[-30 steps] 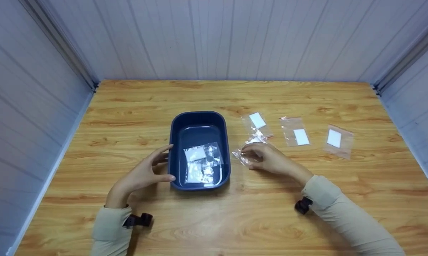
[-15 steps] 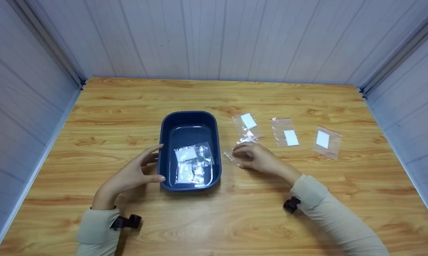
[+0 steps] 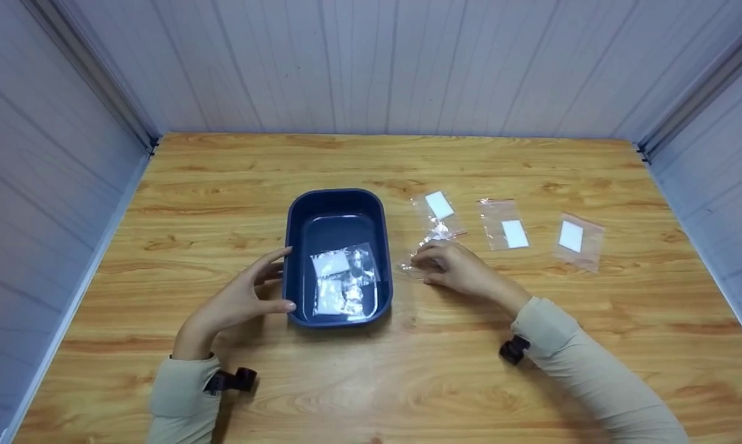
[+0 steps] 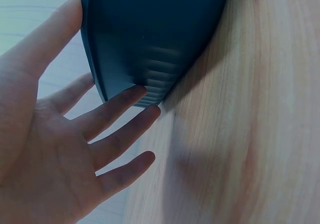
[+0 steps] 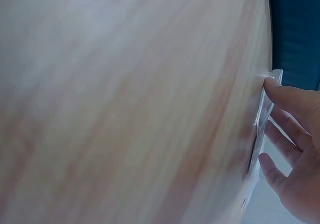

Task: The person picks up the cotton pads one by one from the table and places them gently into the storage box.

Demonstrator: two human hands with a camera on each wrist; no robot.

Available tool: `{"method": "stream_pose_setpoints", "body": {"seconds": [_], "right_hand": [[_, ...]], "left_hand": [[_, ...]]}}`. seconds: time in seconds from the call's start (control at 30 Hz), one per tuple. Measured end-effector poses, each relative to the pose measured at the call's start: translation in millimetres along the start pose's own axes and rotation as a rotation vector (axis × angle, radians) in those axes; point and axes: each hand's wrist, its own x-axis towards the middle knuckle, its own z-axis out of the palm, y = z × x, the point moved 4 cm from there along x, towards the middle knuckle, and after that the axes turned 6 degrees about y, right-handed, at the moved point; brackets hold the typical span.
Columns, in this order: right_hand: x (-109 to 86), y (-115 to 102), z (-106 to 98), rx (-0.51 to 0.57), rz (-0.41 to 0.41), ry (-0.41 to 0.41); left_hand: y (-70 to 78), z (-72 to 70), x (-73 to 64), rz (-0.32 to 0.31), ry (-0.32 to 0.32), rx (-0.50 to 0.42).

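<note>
My left hand (image 3: 235, 299) is at the left side of a dark blue plastic tub (image 3: 289, 228), thumb and index fingertip at its rim. In the left wrist view its fingers (image 4: 125, 134) are spread, mostly straight, beside the tub's outer wall. My right hand (image 3: 457, 268) is low over the table just right of the tub, fingers bent, pinching the edge of a clear plastic zip bag (image 3: 412, 270). The right wrist view shows the thumb on the bag's end (image 5: 262, 109); the hand hides much of it. Two similar bags with white cards (image 3: 330, 296) lie inside the tub.
Beyond my right hand lies a zip bag with a white card (image 3: 440, 205). Two more, a middle bag (image 3: 497, 225) and a far right bag (image 3: 579, 243), lie flat on the wooden table (image 3: 235, 179). Pale panel walls (image 3: 371, 68) stand behind and at both sides.
The head view shifts a little sideways and back. My right fingers draw in slightly over the bag, so less of it shows. The left hand and tub keep their places.
</note>
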Motion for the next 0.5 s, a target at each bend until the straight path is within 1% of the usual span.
{"method": "stream_pose_setpoints", "body": {"seconds": [0.23,0.33,0.5], "right_hand": [[1.5,0.3,-1.4,-0.008,0.002,-0.001],[3.1,-1.4,-1.8,-0.012,-0.019,0.002],[4.6,-2.3,-0.6,-0.014,-0.040,0.001]], "left_hand": [[0.7,-0.4,1.0,0.009,0.005,0.001],[1.0,-0.4,0.7,0.022,0.004,-0.002],[0.7,-0.5,-0.1,0.027,-0.003,-0.019]]}}
